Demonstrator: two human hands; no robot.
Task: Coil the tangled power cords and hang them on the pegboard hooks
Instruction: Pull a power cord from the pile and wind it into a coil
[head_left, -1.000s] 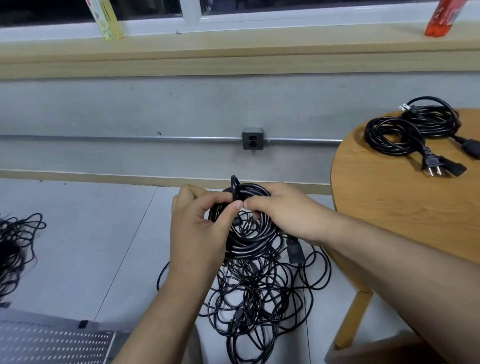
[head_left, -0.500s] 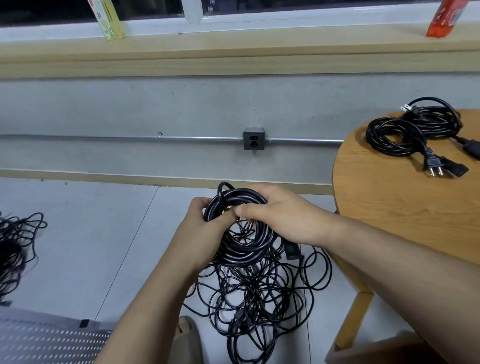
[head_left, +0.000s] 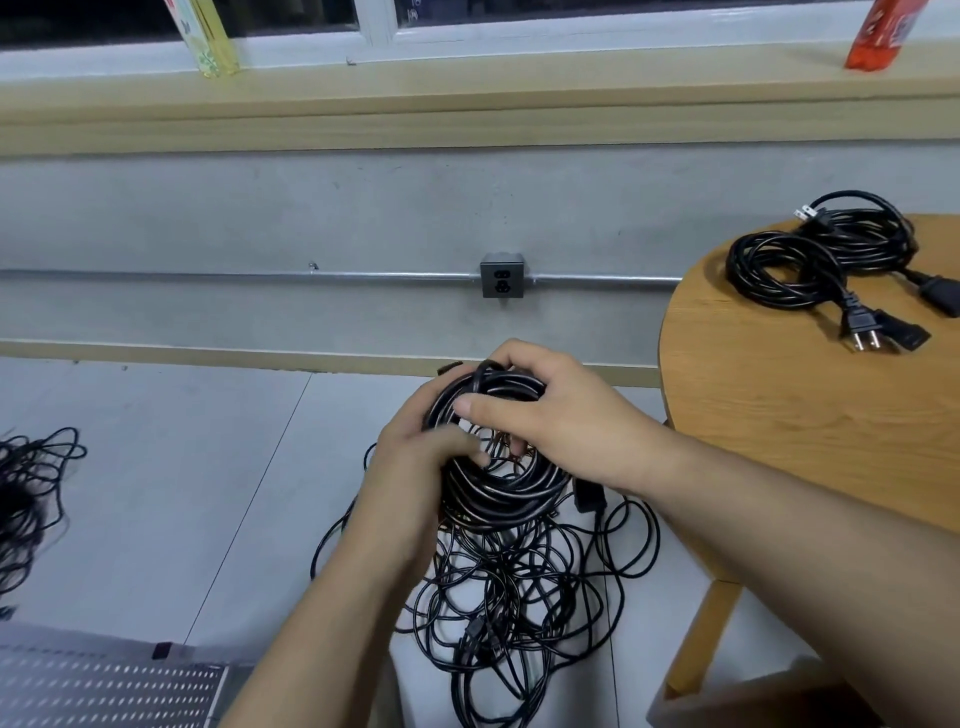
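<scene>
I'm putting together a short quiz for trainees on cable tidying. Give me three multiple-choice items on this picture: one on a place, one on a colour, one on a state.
1. Where do the finished coils lie? A on the round wooden table; B on a chair; C in a drawer.
2. What colour is the bottle at the right end of the window sill? A blue; B red; C green.
3. What are the left hand and right hand doing? A hanging empty; B holding scissors; C gripping a cord coil.

Key: 1 A, both coils rest on the tabletop. 2 B, its body shows red. 3 C, fingers of both hands curl round the coil.
</scene>
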